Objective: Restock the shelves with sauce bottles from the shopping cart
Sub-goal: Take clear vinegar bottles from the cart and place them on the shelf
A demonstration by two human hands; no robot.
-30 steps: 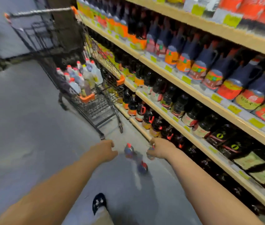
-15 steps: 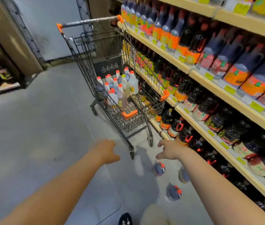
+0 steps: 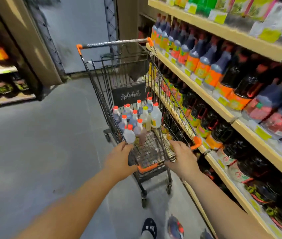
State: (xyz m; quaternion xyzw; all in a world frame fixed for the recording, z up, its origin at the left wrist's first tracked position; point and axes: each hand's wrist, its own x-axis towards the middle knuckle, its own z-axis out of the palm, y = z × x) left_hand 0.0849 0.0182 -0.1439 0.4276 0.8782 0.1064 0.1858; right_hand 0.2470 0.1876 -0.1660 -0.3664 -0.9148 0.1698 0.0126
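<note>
Bare left forearm (image 3: 78, 202), bare right forearm (image 3: 211, 192), dark shoe with pale markings (image 3: 149, 226), grey trouser hem (image 3: 145, 236)

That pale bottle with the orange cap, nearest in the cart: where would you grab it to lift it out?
Take the pale bottle by its narrow neck just under the orange cap, coming straight down from above. It stands upright in the cart, its body hemmed by the wire wall and neighbouring bottles, so only the top is free.
</note>
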